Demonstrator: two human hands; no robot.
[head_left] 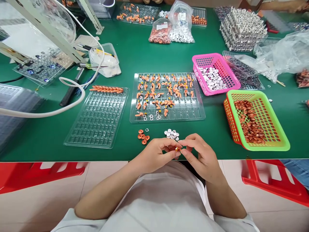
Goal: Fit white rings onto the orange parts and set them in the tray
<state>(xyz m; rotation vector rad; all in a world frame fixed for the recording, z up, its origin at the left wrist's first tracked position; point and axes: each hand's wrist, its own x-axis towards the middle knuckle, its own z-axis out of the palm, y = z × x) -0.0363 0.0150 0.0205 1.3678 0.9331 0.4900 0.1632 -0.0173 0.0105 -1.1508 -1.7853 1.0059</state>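
A small gold-and-orange part (178, 149) is pinched between the thumb and fingers of my left hand (158, 153), just over the table's front edge. My right hand (201, 158) comes in from the other side, thumb and fingertips closed at the same part. Fingers cover most of it, so its full shape is hidden. On the table just beyond my hands lie a pile of white discs (171, 133) and several orange-brown cup-shaped pieces (144, 137), with a small white ring (147, 130) beside them. Behind these, a clear compartment tray (190, 112) holds orange hook-shaped pieces with gold bits.
A second clear tray (91, 119) with a row of orange pieces lies left, near a hammer (70, 88) and white cable (51, 112). At right stand a pink basket (235, 84) of white pieces and a green basket (277, 129) of copper-coloured pieces. Bags (181, 22) lie farther back.
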